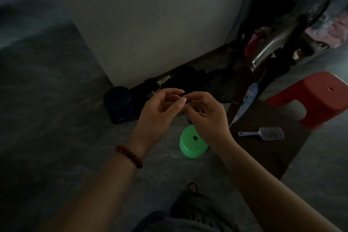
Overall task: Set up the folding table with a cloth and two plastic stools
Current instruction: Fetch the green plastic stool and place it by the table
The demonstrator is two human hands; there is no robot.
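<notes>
Above the green stool (pixel 191 144), left hand (pixel 158 112) and right hand (pixel 206 117) meet at loosely curled fingertips, perhaps fiddling with something too dim to tell, so that stool and the red stool (pixel 316 98) to the right stand untouched.

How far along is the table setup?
Barely begun. No set-up table or cloth shows. A green stool and a red stool stand on the floor. The left hand and right hand meet fingertips above the green stool; whether they hold anything is unclear. Table, cloth, stool placing remain.
</notes>
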